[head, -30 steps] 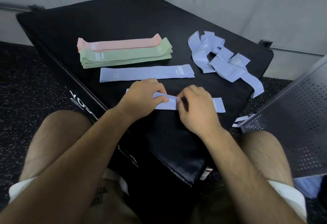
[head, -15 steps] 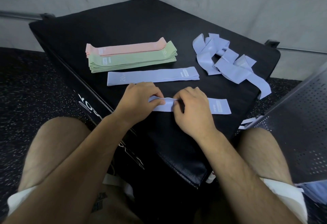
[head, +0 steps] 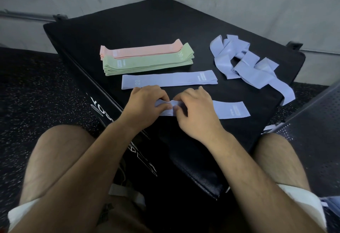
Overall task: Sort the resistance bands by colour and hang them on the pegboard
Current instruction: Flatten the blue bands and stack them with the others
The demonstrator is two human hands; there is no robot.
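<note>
Head view: left hand (head: pixel 147 104) and right hand (head: pixel 195 110) pinch a lilac band (head: pixel 231 110), hiding its middle; flat band (head: pixel 169 79) at twelve o'clock, tangle (head: pixel 248 65) at two.

1. We read "20" in white at the left end of the flat lavender band (head: pixel 169 80).
2. We read "30" in white at the right end of the top green band (head: pixel 147 61).
3. We cannot read the blurred white label patches on the pink band (head: pixel 143 49) and the nearer lavender band (head: pixel 230 110).
4. We see white lettering (head: pixel 99 106) on the black padded box (head: pixel 128 30), but it is unreadable.
</note>
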